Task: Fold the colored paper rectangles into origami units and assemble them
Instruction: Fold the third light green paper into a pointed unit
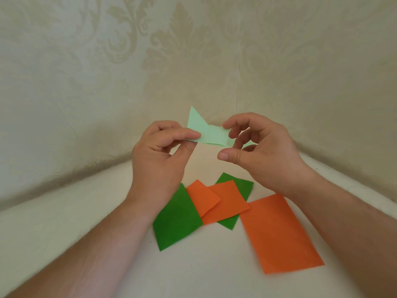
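A partly folded light green paper [206, 134] is held up above the table, one triangular flap pointing up. My left hand [159, 155] pinches its left end between thumb and fingers. My right hand [257, 151] is at its right end, the index fingertip touching the top edge and the thumb apart below. On the table lie a dark green rectangle [176, 220], two overlapping orange rectangles [223, 203], a second dark green rectangle [242, 186] under them, and a large orange rectangle [279, 231].
The white table [64, 222] meets a cream patterned wall [193, 61] close behind my hands. Both forearms reach in from the bottom corners.
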`<move>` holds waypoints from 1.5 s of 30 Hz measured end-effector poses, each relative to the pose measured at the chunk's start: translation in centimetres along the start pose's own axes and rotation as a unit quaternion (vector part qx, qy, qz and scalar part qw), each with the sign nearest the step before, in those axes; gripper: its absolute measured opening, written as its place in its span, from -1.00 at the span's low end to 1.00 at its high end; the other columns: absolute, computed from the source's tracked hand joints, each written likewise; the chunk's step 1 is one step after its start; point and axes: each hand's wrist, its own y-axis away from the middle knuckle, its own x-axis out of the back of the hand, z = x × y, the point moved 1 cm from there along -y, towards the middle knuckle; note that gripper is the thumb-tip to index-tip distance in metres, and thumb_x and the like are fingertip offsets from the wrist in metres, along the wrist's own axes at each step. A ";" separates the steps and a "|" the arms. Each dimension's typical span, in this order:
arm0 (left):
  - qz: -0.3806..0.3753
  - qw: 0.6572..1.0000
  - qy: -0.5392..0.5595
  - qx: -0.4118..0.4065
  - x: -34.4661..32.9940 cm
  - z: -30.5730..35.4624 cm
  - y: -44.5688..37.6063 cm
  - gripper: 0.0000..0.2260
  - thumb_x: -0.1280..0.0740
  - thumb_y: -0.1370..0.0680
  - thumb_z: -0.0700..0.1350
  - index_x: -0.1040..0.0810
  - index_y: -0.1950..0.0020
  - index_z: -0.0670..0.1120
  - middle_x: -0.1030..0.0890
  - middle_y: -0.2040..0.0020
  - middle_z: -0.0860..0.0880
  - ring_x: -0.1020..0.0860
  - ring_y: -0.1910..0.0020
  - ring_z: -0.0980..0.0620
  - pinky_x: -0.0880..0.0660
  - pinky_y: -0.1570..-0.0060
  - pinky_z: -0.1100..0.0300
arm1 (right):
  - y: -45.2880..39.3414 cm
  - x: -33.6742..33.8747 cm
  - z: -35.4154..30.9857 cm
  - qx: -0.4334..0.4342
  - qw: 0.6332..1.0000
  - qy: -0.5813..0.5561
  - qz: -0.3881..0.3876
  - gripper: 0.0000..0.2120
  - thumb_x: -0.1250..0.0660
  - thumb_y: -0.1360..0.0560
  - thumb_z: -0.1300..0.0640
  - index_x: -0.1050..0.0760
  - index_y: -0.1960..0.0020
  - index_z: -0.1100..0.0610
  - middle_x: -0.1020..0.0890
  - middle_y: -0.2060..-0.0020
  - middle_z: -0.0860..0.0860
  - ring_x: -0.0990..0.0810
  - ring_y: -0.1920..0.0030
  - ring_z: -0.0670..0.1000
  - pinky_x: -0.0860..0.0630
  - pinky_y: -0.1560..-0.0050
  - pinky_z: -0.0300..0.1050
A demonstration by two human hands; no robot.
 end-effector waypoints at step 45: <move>-0.143 0.963 0.158 0.164 -0.7 0.8 0.4 -0.82 -0.50 -0.50 -0.31 -0.67 -0.01 -0.07 -0.71 0.23 -0.01 -0.61 0.27 0.10 -0.53 0.19 0.28 | 0.2 -0.1 -0.1 -0.096 0.979 -0.173 -0.045 -0.82 -0.55 -0.43 0.24 -0.66 0.03 0.03 -0.69 0.20 0.09 -0.61 0.24 0.08 -0.48 0.15 0.07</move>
